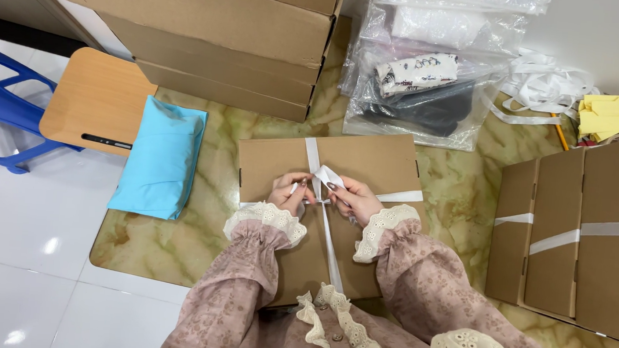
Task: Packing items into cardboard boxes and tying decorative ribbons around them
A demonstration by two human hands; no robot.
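Already I see the ribbon wrapped around the box; both my left hand and right hand pinch its ends, the bow between them unfinished.

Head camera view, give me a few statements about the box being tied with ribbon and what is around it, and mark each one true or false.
1. Both hands, the left hand and the right hand, hold the white ribbon over the flat cardboard box. True.
2. The ribbon on that box is red. False: it is white.
3. A light blue soft packet lies to the left of the box. True.
4. The boxes at the right have no ribbon on them. False: white ribbon bands run across them.
5. Clear plastic bags of folded fabric lie beyond the box. True.
6. The table top is plain black. False: it is marbled green and cream.
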